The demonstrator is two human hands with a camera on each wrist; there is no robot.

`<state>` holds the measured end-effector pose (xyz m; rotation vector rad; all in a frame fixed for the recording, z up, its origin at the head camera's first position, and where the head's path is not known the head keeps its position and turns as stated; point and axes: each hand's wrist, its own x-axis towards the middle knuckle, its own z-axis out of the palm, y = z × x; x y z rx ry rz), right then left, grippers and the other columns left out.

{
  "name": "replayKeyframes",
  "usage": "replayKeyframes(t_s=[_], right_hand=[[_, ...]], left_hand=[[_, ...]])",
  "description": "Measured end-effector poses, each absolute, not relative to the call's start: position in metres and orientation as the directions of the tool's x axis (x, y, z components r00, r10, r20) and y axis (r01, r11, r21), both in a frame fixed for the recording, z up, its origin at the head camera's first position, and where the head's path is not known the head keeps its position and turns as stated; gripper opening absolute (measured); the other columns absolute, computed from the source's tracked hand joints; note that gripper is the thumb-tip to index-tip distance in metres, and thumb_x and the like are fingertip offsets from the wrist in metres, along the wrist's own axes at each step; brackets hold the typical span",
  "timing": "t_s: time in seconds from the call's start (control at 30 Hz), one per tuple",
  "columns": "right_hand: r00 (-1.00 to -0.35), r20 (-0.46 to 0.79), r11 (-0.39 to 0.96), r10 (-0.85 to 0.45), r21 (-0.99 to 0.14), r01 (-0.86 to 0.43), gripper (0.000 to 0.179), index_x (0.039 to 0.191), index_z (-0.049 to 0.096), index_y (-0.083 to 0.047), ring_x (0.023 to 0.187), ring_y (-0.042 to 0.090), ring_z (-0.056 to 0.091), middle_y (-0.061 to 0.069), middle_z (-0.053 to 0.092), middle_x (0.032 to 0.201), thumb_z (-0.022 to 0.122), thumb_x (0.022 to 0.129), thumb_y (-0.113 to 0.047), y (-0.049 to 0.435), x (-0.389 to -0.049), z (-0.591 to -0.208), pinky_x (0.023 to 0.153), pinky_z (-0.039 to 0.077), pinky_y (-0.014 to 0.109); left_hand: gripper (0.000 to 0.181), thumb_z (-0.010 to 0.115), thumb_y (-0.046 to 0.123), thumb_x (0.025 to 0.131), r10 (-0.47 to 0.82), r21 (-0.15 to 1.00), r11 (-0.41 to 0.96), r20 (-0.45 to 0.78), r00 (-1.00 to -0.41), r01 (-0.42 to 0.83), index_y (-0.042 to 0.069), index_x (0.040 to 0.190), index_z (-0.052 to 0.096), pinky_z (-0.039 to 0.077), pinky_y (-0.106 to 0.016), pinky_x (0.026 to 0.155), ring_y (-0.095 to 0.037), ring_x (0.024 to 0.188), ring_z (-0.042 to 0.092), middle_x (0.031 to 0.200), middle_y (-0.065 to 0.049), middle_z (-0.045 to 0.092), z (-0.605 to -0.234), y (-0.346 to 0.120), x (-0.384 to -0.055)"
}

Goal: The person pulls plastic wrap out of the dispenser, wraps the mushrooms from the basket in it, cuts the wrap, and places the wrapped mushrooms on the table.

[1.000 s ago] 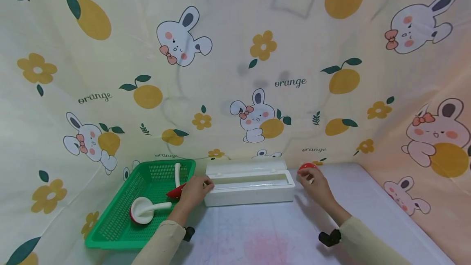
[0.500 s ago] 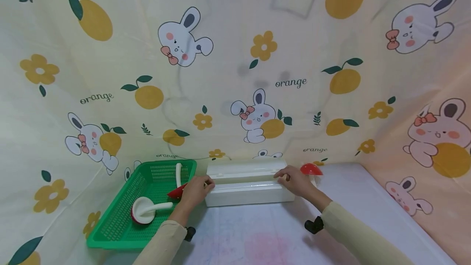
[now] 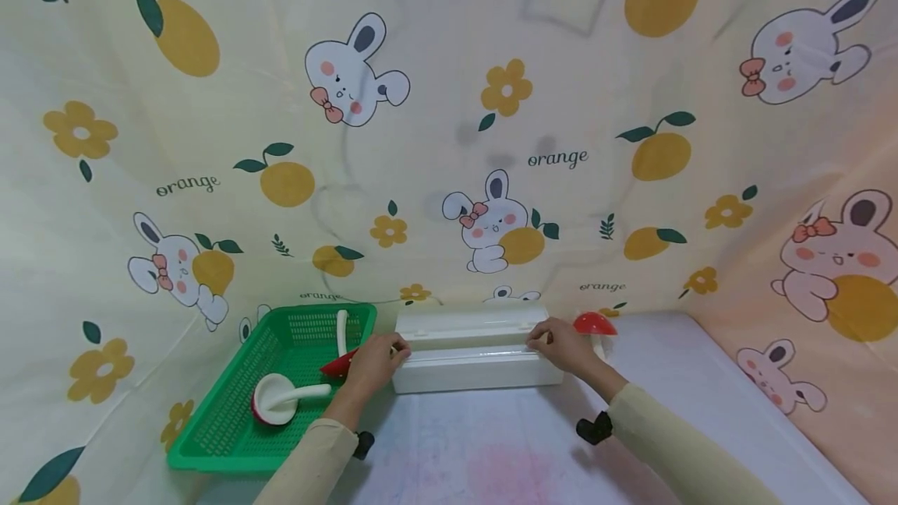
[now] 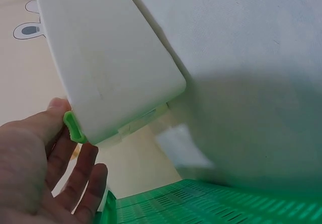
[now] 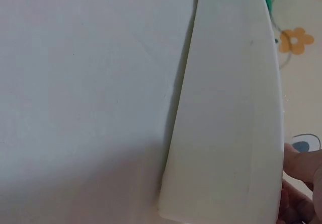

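Note:
A long white box with a raised lid, like a cling film dispenser [image 3: 477, 376], lies crosswise at the back of the table. My left hand [image 3: 372, 369] is at its left end. In the left wrist view the thumb and forefinger pinch a small green tab [image 4: 74, 127] at the box's corner; the other fingers are loosely curled. My right hand [image 3: 564, 345] is at the box's right front edge, thumb and fingertips brought together there. In the right wrist view the thumb [image 5: 302, 161] lies against the far edge; I cannot tell what is between the fingers.
Left of the box stands a green basket [image 3: 203, 450] with a red and white ladle [image 3: 277, 402] and another red piece [image 3: 338, 365] partly behind my left hand. Behind my right hand stands a red dome on a white stem [image 3: 595, 323]. A patterned cloth hangs close behind.
My right hand has left the red dome on the right and come leftward to the box's front edge, its fingertips dropping slightly. The left hand has stayed at the box's left end.

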<state>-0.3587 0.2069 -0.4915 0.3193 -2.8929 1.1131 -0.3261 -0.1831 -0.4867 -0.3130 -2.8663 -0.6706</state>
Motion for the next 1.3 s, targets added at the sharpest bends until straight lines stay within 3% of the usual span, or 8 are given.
replayKeyframes(t_s=[0.3,0.63,0.87,1.3], right_hand=[[-0.982,0.136,0.676,-0.135,-0.712,-0.191,0.009,0.108,0.078,-0.011,0.090,0.022,0.060,0.004,0.073,0.104,0.078,0.099,-0.014,0.211,-0.361,-0.498,0.076,0.056,0.031],[-0.980,0.183,0.629,-0.077,-0.754,-0.191,0.011,0.111,0.076,-0.009,0.091,0.024,0.060,0.004,0.073,0.101,0.075,0.102,-0.015,0.210,-0.360,-0.495,0.076,0.055,0.030],[-0.980,0.194,0.610,-0.053,-0.770,-0.186,0.012,0.112,0.076,-0.008,0.094,0.026,0.061,0.008,0.074,0.105,0.074,0.104,-0.016,0.210,-0.361,-0.488,0.078,0.056,0.028],[-0.972,0.233,0.607,-0.031,-0.768,-0.204,0.013,0.112,0.076,-0.007,0.093,0.026,0.063,0.009,0.075,0.107,0.074,0.103,-0.017,0.214,-0.363,-0.478,0.080,0.058,0.030]], left_hand=[[0.005,0.080,0.019,0.099,0.124,0.417,0.884,0.227,-0.966,0.211,0.018,0.101,0.076,0.059,-0.035,0.077,-0.015,0.087,0.063,0.097,0.003,0.074,-0.485,-0.177,-0.326],[0.006,0.074,0.019,0.103,0.128,0.439,0.869,0.243,-0.962,0.227,0.014,0.106,0.073,0.056,-0.037,0.078,-0.015,0.087,0.063,0.105,0.000,0.075,-0.483,-0.180,-0.332],[0.006,0.070,0.016,0.106,0.165,0.488,0.825,0.271,-0.948,0.284,0.011,0.106,0.068,0.053,-0.037,0.070,-0.016,0.077,0.059,0.099,-0.002,0.073,-0.473,-0.181,-0.332],[0.005,0.068,0.018,0.107,0.091,0.578,0.791,0.215,-0.972,0.201,0.014,0.110,0.067,0.057,-0.043,0.084,-0.022,0.089,0.061,0.108,-0.005,0.073,-0.460,-0.178,-0.338]])
